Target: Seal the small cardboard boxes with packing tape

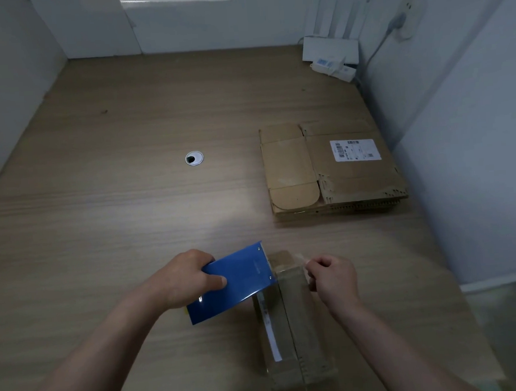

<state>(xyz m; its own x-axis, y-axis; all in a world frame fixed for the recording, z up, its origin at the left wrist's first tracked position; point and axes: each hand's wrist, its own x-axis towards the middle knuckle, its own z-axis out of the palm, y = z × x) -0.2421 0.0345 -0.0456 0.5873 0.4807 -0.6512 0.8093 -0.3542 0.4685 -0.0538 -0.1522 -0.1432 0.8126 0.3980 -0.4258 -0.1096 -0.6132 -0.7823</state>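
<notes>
Wood-grain desk (130,203) enclosed by white walls (16,74) on the left, rear and right, its right edge running diagonally toward the floor. Small cardboard box (291,323) lies right of centre close to the near edge, its long axis pointing away from the person, with a white label strip along its top left. Left hand (183,278) grips the blue tape dispenser (235,281), fingers curled over its far edge and thumb pressed flat on its face; the dispenser's right end touches the box's far left corner. Right hand (331,278), fingers curled, pinches the free end of the clear tape (301,257) above the box's far right corner. Flattened cardboard stack (330,166) rests well apart beside the right wall; a cable grommet (194,158) sits mid-desk; a white router (329,49) occupies the rear right corner. Open wood extends left of the dispenser.
</notes>
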